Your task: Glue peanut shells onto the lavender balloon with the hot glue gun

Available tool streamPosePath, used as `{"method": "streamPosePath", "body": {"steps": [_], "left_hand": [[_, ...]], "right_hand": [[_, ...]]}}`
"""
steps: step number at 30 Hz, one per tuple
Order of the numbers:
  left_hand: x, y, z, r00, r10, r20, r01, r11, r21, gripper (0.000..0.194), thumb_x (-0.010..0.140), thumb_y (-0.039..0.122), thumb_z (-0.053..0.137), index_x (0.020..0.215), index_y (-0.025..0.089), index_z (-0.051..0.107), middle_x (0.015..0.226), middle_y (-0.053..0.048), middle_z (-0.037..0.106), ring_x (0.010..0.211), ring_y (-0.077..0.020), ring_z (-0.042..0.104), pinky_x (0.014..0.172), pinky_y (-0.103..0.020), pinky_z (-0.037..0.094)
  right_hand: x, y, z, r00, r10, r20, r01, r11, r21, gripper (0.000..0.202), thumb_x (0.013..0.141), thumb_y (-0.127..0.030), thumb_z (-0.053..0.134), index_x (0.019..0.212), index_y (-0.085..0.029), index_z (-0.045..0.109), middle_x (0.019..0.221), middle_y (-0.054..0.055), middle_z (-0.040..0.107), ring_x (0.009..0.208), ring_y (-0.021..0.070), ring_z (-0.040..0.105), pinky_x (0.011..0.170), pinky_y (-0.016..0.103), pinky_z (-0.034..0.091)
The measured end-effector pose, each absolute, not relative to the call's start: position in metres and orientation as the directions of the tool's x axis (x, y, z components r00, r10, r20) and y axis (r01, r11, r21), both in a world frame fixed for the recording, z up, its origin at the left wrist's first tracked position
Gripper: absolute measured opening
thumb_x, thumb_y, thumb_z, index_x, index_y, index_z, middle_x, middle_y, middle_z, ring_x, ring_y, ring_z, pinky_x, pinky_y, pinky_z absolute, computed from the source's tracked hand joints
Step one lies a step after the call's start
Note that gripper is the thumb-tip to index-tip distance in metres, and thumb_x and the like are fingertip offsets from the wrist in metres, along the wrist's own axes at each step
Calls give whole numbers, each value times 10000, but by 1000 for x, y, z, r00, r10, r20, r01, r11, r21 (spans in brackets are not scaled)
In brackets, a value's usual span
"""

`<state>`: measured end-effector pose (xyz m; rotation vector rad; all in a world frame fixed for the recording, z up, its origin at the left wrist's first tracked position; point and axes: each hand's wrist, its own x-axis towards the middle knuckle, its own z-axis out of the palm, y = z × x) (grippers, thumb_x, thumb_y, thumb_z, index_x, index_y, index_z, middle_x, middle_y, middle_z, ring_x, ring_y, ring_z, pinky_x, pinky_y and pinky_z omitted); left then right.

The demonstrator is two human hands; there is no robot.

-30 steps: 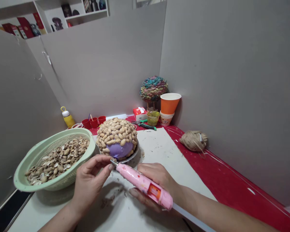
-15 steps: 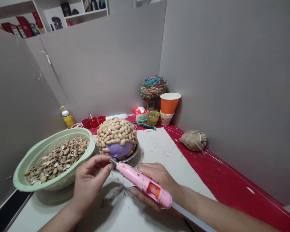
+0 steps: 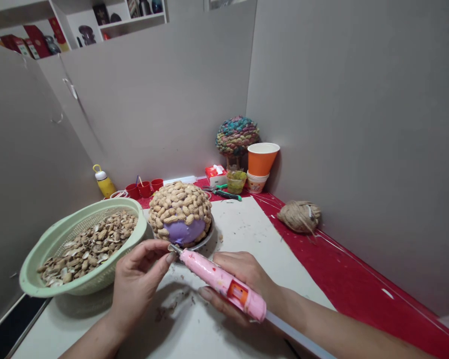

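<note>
My right hand [image 3: 243, 276] is wrapped round a pink hot glue gun [image 3: 219, 281], with a long glue stick [image 3: 297, 334] sticking out of its rear end. The gun's metal nozzle points up and left, to the fingertips of my left hand [image 3: 142, 274]. Thumb and fingers there pinch a small peanut shell, mostly hidden, right at the nozzle. Just beyond stands a purple ball [image 3: 185, 231], its upper part covered with peanut shells [image 3: 179, 199] and a bare purple patch facing me. It rests on a round metal dish [image 3: 205, 242].
At left a green basket [image 3: 26, 279] holds many peanut shells. Farther back are a yellow bottle [image 3: 105, 185], red cups [image 3: 144, 189], pliers [image 3: 227, 195], a green tub [image 3: 236, 182], an orange paper cup [image 3: 262, 162] and a coloured shell tree [image 3: 237, 135]. A twine ball [image 3: 300, 217] lies right.
Almost nothing differs. Both hands and the glue gun keep their places, the nozzle still at the left fingertips; the view has shifted very slightly.
</note>
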<state>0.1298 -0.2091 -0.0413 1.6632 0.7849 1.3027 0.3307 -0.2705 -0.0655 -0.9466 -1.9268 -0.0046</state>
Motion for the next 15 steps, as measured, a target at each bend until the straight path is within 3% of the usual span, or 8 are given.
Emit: {"method": "streamPosePath", "body": {"steps": [15], "left_hand": [[132, -212, -37, 199, 899, 391, -37, -391, 919, 127, 687, 182, 810, 802, 178, 757, 722, -22, 755, 646, -126, 682, 600, -165, 567]], "right_hand": [[330, -272, -63, -231, 613, 755, 631, 685, -363, 346, 896, -355, 540, 642, -226, 345, 552, -62, 359, 452, 91, 348, 454, 234, 277]]}}
